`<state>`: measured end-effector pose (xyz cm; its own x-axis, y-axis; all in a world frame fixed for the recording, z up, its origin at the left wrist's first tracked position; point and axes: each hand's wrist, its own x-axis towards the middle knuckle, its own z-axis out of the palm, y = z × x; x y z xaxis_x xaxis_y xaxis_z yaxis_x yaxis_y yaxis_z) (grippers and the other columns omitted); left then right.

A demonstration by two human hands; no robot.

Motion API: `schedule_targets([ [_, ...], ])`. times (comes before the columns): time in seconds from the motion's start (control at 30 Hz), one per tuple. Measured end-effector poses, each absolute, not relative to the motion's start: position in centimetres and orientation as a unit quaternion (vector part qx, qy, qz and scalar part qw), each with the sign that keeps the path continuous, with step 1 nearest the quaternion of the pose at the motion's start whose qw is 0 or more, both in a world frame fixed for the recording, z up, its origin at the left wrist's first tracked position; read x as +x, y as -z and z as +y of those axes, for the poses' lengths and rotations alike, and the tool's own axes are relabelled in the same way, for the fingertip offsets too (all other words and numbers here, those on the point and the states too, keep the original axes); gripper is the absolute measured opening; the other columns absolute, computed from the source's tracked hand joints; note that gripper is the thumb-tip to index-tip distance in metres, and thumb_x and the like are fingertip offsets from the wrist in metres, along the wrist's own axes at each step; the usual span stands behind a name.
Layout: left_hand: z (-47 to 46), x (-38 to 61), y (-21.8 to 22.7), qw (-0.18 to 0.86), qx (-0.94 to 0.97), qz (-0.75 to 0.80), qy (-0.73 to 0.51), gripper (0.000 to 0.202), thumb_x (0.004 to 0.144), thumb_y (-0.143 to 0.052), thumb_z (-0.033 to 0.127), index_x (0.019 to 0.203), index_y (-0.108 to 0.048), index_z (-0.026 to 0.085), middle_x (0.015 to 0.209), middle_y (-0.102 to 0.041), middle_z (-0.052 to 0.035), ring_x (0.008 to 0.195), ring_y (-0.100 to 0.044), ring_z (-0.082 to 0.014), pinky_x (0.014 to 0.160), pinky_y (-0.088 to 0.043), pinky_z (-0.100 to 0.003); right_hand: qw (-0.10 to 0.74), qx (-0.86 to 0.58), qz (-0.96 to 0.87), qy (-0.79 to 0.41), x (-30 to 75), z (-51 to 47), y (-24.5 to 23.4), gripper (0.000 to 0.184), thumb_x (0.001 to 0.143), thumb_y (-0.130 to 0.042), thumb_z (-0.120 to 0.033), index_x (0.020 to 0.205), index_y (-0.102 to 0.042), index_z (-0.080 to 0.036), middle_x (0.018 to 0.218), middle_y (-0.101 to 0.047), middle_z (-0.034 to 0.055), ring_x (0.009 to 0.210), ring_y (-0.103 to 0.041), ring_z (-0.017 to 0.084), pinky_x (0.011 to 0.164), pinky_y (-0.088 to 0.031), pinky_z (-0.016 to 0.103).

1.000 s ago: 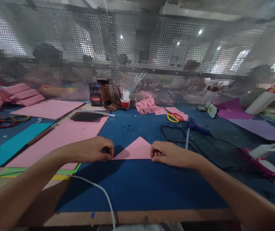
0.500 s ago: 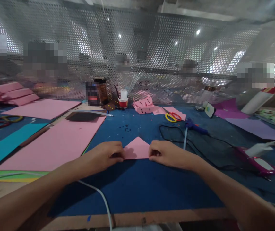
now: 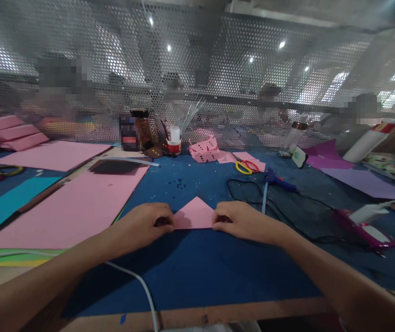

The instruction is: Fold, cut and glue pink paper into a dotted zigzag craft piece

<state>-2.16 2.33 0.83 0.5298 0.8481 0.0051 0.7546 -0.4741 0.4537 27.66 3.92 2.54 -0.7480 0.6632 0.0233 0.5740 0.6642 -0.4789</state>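
Observation:
A pink paper folded into a triangle (image 3: pixel 194 214) lies flat on the blue table cover (image 3: pixel 200 267), point away from me. My left hand (image 3: pixel 145 224) pinches its left corner with curled fingers. At the right corner, my right hand (image 3: pixel 238 221) does the same. Both hands rest on the cover along the triangle's near folded edge.
A large pink sheet (image 3: pixel 76 203) over teal, green and yellow sheets lies left. A blue glue gun (image 3: pixel 278 181) with a black cable, yellow-and-red scissors (image 3: pixel 245 166) and a magenta tool (image 3: pixel 366 228) lie right. A white cable (image 3: pixel 138 286) runs below my left arm. People sit behind a mesh screen (image 3: pixel 197 78).
My left hand slid right along the triangle's near edge, covering more of its left corner. The right hand stayed at its corner.

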Motion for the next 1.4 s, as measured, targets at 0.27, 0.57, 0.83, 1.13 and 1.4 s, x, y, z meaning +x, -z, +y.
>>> schedule_targets([
  [0.27, 2.3, -1.9, -0.9, 0.207, 0.831, 0.501, -0.126, 0.015, 0.090, -0.060, 0.034, 0.088, -0.070, 0.023, 0.087, -0.072, -0.0002, 0.079, -0.065, -0.0181, 0.068, -0.044, -0.026, 0.079, -0.404, -0.882, -0.231, 27.3, 4.0, -2.7, 0.009, 0.092, -0.064, -0.024, 0.088, -0.066, -0.017, 0.088, -0.069, 0.0023, 0.079, -0.060, 0.015, 0.068, -0.038, 0.024],
  [0.57, 2.4, -1.9, -0.6, 0.190, 0.851, 0.471, -0.130, 0.010, 0.092, -0.058, 0.025, 0.090, -0.067, 0.023, 0.090, -0.067, 0.0007, 0.082, -0.062, -0.0161, 0.072, -0.042, -0.025, 0.086, -0.419, -0.871, -0.242, 27.4, 4.3, -2.3, 0.006, 0.090, -0.067, -0.022, 0.087, -0.065, -0.017, 0.089, -0.065, 0.0017, 0.078, -0.059, 0.014, 0.068, -0.038, 0.024],
  [0.83, 1.5, -1.5, -0.4, 0.136, 0.913, 0.363, -0.127, 0.032, 0.101, -0.039, 0.012, 0.114, -0.065, 0.025, 0.105, -0.061, -0.0037, 0.095, -0.060, -0.0164, 0.081, -0.045, -0.027, 0.111, -0.373, -0.886, -0.253, 27.4, 4.3, -1.9, 0.008, 0.091, -0.063, -0.014, 0.098, -0.065, -0.019, 0.094, -0.064, 0.0018, 0.086, -0.059, 0.015, 0.076, -0.042, 0.024],
  [1.13, 0.9, -1.1, 0.0, 0.052, 0.938, 0.335, -0.079, 0.042, 0.097, -0.036, 0.005, 0.128, -0.056, 0.025, 0.110, -0.061, -0.0055, 0.099, -0.060, -0.0194, 0.085, -0.049, -0.032, 0.097, -0.284, -0.931, -0.210, 27.6, 4.3, -2.1, 0.028, 0.098, -0.054, -0.012, 0.117, -0.071, -0.023, 0.105, -0.062, 0.0049, 0.099, -0.060, 0.016, 0.090, -0.044, 0.027],
  [1.4, 0.0, -0.3, -0.6, -0.023, 0.945, 0.323, -0.042, 0.035, 0.099, -0.040, 0.012, 0.128, -0.055, 0.023, 0.113, -0.059, -0.0071, 0.097, -0.060, -0.0214, 0.082, -0.051, -0.037, 0.097, -0.268, -0.951, -0.122, 27.4, 4.0, -1.9, 0.026, 0.097, -0.057, -0.013, 0.114, -0.074, -0.023, 0.104, -0.066, 0.0058, 0.097, -0.059, 0.019, 0.086, -0.043, 0.031],
])
